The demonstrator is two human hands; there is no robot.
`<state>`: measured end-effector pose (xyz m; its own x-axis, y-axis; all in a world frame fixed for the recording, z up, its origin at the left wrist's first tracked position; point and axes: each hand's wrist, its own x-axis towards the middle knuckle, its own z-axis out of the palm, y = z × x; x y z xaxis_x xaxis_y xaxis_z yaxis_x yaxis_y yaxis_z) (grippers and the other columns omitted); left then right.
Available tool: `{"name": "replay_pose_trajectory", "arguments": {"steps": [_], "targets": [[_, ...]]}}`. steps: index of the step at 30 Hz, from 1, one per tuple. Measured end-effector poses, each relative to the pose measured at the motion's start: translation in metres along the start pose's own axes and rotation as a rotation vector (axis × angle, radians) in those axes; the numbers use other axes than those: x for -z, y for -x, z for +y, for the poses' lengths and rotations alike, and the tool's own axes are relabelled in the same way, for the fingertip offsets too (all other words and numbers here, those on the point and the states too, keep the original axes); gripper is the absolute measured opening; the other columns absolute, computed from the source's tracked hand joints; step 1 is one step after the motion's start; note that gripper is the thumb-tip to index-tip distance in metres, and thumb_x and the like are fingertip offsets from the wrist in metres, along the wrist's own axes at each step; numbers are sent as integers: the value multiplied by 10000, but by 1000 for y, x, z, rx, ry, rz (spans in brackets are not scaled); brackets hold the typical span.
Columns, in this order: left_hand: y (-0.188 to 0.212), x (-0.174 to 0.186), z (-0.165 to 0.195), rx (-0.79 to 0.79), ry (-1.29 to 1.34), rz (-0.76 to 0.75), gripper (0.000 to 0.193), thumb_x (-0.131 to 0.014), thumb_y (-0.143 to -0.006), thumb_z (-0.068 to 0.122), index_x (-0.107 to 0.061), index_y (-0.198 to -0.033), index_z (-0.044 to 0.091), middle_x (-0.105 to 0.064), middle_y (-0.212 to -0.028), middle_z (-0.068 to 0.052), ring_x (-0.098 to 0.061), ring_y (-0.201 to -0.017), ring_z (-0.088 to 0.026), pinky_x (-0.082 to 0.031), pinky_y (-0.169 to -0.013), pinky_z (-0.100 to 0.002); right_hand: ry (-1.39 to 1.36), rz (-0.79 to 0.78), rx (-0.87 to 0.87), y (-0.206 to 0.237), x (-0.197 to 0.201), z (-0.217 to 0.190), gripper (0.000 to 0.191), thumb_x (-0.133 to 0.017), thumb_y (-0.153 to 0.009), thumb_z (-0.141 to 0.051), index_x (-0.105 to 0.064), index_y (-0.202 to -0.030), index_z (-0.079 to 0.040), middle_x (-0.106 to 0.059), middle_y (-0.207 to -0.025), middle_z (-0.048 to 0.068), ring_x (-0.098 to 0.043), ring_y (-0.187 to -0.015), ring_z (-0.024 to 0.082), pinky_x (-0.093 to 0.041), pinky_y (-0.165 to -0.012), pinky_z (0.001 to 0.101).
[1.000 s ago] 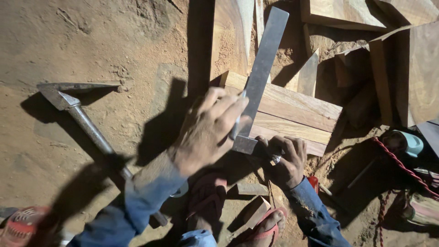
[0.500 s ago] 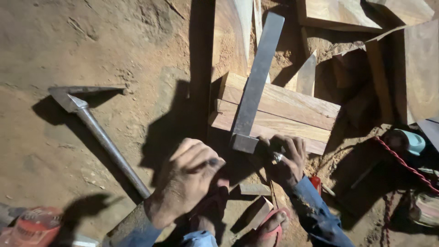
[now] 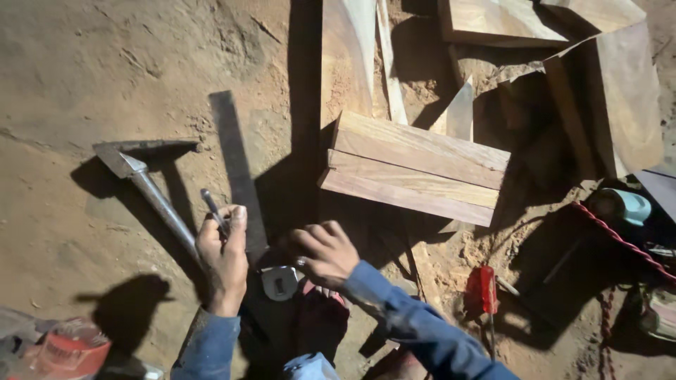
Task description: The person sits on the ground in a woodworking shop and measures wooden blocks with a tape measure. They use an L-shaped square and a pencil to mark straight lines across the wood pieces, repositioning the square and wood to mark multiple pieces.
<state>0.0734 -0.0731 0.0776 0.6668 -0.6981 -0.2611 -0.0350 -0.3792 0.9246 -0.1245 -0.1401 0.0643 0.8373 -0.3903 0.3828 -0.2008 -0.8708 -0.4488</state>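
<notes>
1. Head view looks down on the left hand [image 3: 224, 259], whose fingers are clenched around a thin dark pencil-like marker [image 3: 213, 210]; its tip juts up and away past the thumb.
2. Just right of those fingers lies a long flat metal square blade [image 3: 238, 169], running away from the hand across the dirt; whether the thumb touches its edge I cannot tell.
3. At the near end of that blade, below and between the two hands, sits the square's pale metal stock [image 3: 280, 283].
4. The right hand [image 3: 324, 252] rests with curled fingers just right of the blade's near end, knuckles up; whether it grips anything I cannot tell, since the palm side is hidden. A ring shows on one finger.
5. Left of the left fingers, a hammer [image 3: 144, 186] lies on the ground, its handle slanting down toward the wrist, its head farther out.
6. Beyond the right fingers, up and right, a stack of planks [image 3: 415, 165] lies on the sandy ground [image 3: 84, 63], well apart from both hands.
7. Farther out behind them stand more wood offcuts [image 3: 605, 91].
8. Right of the right forearm, a red-handled tool [image 3: 482, 288] lies in the dirt.
9. At the far right edge rests a teal cup-like object [image 3: 630, 206], beside a red cord [image 3: 612, 236].
</notes>
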Motion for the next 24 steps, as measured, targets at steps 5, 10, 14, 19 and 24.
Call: {"name": "replay_pose_trajectory", "arguments": {"steps": [5,10,14,19,24], "targets": [[-3,-15,20,-155,-49,-99,230,-708,-982,220,-707,-1078,12,-667,-864,17,-584,-744,-68,-480,-663,-244,-35,-171,-89,-28,-31,1,263,-712,-796,-210,-754,-1037,-112,-629,-1268,145,-601,-1147,315,-488,-760,425],[12,-38,42,-168,-179,-328,251,-735,-921,216,-726,-1095,35,-737,-810,-44,-654,-717,-96,-525,-645,-269,-32,-77,-149,-26,-31,5,351,-671,-744,-195,-754,-1084,-162,-642,-1237,92,-620,-1137,290,-557,-862,442],[22,-48,55,-120,-155,-394,296,-728,-897,244,-713,-1111,41,-768,-839,-62,-728,-740,-103,-573,-655,-281,75,214,-58,22,14,5,250,-732,-780,-227,-787,-1015,-162,-676,-972,49,-635,-892,257,-502,-715,387],[-13,-57,59,-362,-390,-375,501,-781,-877,287,-653,-1280,18,-761,-902,-103,-709,-772,-165,-556,-679,-317,438,598,-502,74,126,62,388,-815,-836,-207,-706,-1197,-113,-645,-1139,122,-565,-1091,303,-469,-911,446],[-19,-77,31,-131,-67,-513,340,-777,-937,296,-657,-972,-20,-776,-755,-115,-715,-636,-89,-543,-601,-275,463,363,-823,98,185,107,604,-853,-835,-212,-634,-1394,-143,-595,-1321,163,-482,-1281,336,-415,-1093,489]]}}
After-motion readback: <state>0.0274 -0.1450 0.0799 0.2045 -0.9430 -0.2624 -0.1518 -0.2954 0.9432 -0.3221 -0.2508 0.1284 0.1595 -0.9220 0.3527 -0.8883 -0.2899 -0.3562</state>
